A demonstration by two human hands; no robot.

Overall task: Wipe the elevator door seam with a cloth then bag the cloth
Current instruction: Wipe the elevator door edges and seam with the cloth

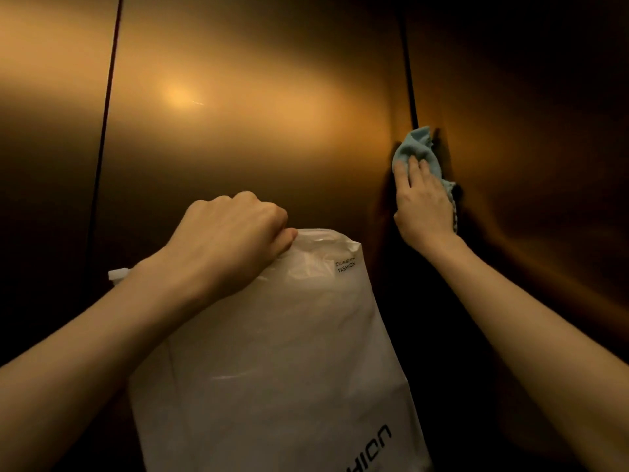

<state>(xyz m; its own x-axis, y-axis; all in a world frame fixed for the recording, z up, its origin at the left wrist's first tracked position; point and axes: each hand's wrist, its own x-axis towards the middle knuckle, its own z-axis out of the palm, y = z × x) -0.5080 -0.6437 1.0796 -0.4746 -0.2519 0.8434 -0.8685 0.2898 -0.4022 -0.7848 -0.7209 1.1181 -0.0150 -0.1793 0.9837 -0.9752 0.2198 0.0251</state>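
The bronze elevator door (238, 114) fills the wall in front of the person, dim and glowing where a light reflects, with 2 dark vertical lines on it; the seam (410, 80) on the right is the 1 being worked. A big white plastic bag (272, 352) hangs in front of the person, gripped at its top edge by the left hand (235, 229), fist closed tight on the plastic, probably so it stays ready for the cloth later. The right hand (422, 202) lies flat, fingers spread, pressing the small blue cloth (417, 148) against the door right over the seam. The wiping looks underway; bagging is not yet done.
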